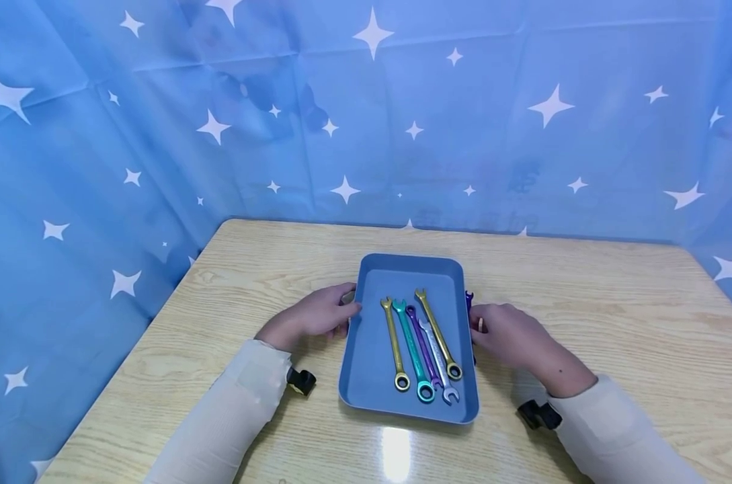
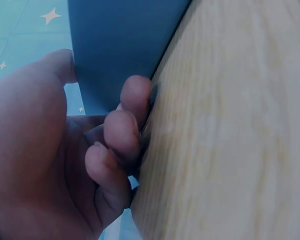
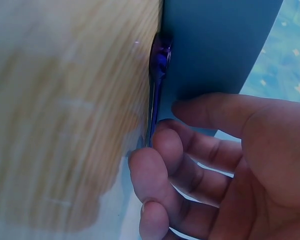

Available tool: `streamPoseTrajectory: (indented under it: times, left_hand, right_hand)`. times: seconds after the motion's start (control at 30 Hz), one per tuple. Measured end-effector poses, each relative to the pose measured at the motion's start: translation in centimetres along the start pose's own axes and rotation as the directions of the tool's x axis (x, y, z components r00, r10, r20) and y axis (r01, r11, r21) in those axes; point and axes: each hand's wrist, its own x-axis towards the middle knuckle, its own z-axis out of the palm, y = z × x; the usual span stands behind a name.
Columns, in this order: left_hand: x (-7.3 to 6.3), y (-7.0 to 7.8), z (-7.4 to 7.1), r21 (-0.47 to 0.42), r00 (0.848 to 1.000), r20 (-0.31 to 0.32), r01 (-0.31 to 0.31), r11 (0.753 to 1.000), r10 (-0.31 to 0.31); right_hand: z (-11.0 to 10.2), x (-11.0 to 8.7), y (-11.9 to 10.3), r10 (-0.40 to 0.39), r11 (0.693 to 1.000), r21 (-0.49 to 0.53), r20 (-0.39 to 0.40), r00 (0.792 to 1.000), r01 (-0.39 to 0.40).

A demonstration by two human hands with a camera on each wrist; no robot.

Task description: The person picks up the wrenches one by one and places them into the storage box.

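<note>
A blue-grey rectangular tray (image 1: 366, 396) sits on the table. Inside it lie several combination wrenches: two gold ones (image 1: 394, 343) (image 1: 436, 333), a green one (image 1: 411, 349), a purple one (image 1: 424, 346) and a silver one (image 1: 439, 363). My left hand (image 1: 323, 310) grips the tray's left side, thumb at the rim and curled fingers (image 2: 121, 135) low against the outer wall. Another purple wrench (image 3: 157, 75) lies outside, along the tray's right wall. At its shaft, my right hand (image 1: 507, 333) pinches with thumb and curled fingers, which partly hide it.
The wooden table (image 1: 614, 316) extends to both sides of the tray. A blue curtain with white stars (image 1: 432, 134) hangs behind it and on the left. Black mounts (image 1: 301, 381) are strapped at both wrists.
</note>
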Motion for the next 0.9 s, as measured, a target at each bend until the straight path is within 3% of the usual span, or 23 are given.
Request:
streamPoseTrajectory:
  times: [0.9]
  left_hand:
    - [-0.09,0.00,0.00,-0.010,1.000,0.001,0.003,1.000,-0.003]
  right_hand:
    - [0.19,-0.01,-0.26,0.009,1.000,-0.019,0.004,1.000,-0.009]
